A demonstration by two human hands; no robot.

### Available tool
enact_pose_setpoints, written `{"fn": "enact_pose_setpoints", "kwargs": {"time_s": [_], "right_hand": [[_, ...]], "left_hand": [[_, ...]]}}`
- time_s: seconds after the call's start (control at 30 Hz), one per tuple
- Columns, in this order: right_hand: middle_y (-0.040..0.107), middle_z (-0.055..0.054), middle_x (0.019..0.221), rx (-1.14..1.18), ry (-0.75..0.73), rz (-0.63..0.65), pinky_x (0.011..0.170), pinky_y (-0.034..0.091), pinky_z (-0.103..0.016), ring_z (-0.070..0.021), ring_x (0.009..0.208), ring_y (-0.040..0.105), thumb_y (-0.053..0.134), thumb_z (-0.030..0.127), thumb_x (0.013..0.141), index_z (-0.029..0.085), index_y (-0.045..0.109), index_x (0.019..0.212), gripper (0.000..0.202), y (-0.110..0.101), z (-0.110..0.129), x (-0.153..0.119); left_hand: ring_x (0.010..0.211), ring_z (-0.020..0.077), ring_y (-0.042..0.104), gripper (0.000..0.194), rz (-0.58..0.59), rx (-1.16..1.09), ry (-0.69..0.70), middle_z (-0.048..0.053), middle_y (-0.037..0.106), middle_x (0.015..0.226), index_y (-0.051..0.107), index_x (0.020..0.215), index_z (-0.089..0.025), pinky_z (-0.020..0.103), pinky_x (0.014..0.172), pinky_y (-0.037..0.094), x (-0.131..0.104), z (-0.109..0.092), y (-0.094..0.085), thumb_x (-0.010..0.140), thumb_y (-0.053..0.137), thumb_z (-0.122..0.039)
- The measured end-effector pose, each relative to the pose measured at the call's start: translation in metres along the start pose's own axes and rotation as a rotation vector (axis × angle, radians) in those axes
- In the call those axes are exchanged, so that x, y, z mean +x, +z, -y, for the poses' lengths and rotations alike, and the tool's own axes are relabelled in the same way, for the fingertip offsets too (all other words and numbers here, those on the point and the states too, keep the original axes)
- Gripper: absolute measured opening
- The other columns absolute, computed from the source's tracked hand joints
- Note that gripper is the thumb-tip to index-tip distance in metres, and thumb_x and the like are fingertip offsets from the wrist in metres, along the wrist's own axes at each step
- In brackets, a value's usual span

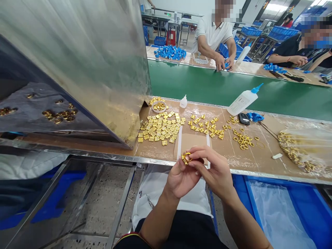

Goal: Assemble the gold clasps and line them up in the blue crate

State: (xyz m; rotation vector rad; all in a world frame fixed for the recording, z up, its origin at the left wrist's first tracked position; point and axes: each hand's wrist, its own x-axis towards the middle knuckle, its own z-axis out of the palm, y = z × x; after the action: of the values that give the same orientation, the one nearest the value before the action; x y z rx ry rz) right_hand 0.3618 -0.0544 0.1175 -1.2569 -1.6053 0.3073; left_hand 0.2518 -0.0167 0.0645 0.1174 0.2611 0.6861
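Just above the front edge of the bench, my left hand (183, 180) and my right hand (214, 167) meet at a gold ring (187, 157). The left thumb and fingers pinch its side, where a gold square piece seems to sit. My right thumb and fingertips close on the ring's other side; part of it is hidden. Beyond the hands lies a brown cardboard pad (193, 141) with white strips. Many square gold pieces (160, 128) are spread to its left, more gold pieces (204, 126) lie behind, and loose gold rings (243, 140) to the right.
A metal housing (114, 69) rises at the left. Behind the bench runs a green conveyor belt (186, 81). A large bottle (242, 102) lies tilted, a small bottle (183, 102) stands upright. A clear bag of rings (298, 148) is at right, above a blue crate (306, 204). Two co-workers sit opposite.
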Motion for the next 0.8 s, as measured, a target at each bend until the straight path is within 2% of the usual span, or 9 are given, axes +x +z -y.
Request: {"fn": "enact_pose_setpoints", "kwargs": {"time_s": [0.17,0.27,0.37,0.43,0.6,0.8], "right_hand": [[0.077,-0.006,0.105,0.023,-0.049,0.088,0.083,0.061,-0.032,-0.0185,0.093,0.074,0.068,0.016,0.094,0.023,0.071,0.097,0.009,-0.008,-0.004,-0.001],[0.076,-0.006,0.105,0.073,-0.050,0.089,0.083,0.061,-0.030,-0.0171,0.094,0.073,0.066,0.014,0.094,0.023,0.070,0.099,0.010,-0.010,-0.006,-0.004],[0.076,-0.004,0.101,0.124,-0.017,0.059,0.083,0.060,-0.028,-0.0161,0.094,0.073,0.065,0.015,0.096,0.023,0.069,0.106,0.014,-0.011,-0.007,-0.006],[0.076,-0.004,0.101,0.138,-0.004,0.087,0.083,0.059,-0.028,-0.0155,0.094,0.071,0.064,0.016,0.097,0.023,0.070,0.108,0.015,-0.013,-0.008,-0.005],[0.072,-0.002,0.092,0.207,0.003,0.191,0.074,0.058,-0.027,-0.0129,0.082,0.069,0.064,0.018,0.098,0.022,0.074,0.096,0.011,-0.018,-0.012,0.003],[0.072,-0.002,0.088,0.149,-0.079,0.134,0.072,0.057,-0.028,-0.0134,0.080,0.069,0.063,0.017,0.098,0.021,0.073,0.092,0.012,-0.019,-0.010,0.001]], "left_hand": [[0.072,0.0112,0.054,0.048,0.041,0.236,0.001,-0.003,0.060,0.081,0.068,0.082,-0.022,0.025,0.062,0.044,0.003,-0.009,-0.014,0.053,0.099,-0.045],[0.068,0.0111,0.052,0.048,0.050,0.273,-0.010,-0.002,0.057,0.075,0.065,0.077,-0.020,0.025,0.059,0.041,0.003,-0.011,-0.016,0.052,0.098,-0.045],[0.067,0.0120,0.051,0.049,0.077,0.278,0.008,-0.003,0.050,0.067,0.057,0.064,-0.018,0.024,0.057,0.038,0.003,-0.009,-0.015,0.053,0.098,-0.043],[0.066,0.0115,0.049,0.051,0.090,0.288,0.022,-0.004,0.045,0.063,0.053,0.061,-0.017,0.024,0.058,0.037,0.002,-0.008,-0.014,0.055,0.097,-0.043],[0.065,0.0121,0.043,0.057,0.086,0.318,-0.011,-0.005,0.038,0.061,0.049,0.059,-0.018,0.027,0.061,0.037,0.003,-0.004,-0.014,0.050,0.097,-0.048],[0.059,0.0095,0.037,0.074,0.079,0.406,-0.005,-0.005,0.031,0.058,0.033,0.053,-0.018,0.026,0.056,0.038,0.002,-0.002,-0.001,0.046,0.095,-0.057]]}}
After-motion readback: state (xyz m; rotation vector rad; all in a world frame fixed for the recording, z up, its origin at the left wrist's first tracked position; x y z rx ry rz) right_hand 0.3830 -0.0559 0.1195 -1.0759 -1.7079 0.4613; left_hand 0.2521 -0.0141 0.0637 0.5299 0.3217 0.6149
